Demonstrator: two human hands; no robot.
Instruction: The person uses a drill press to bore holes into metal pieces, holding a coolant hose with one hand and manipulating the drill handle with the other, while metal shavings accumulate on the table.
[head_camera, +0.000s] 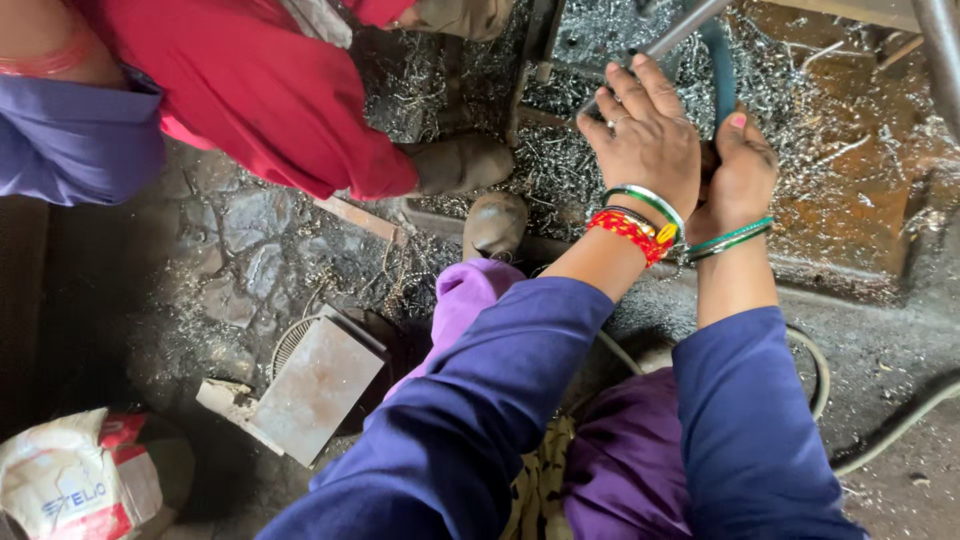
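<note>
Blue sleeves, left hand (645, 135) and right hand (740, 175) clasped together over teal hose (718, 60).

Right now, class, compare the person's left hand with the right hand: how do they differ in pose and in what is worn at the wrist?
The left hand lies fingers spread, on top of a grey metal rod; the right hand is curled tight around something hidden beneath. The left hand's wrist carries a green-and-white bangle plus a red band; the right hand's wrist has only thin green bangles. Both come from blue sleeves and are pressed together over metal shavings.
</note>
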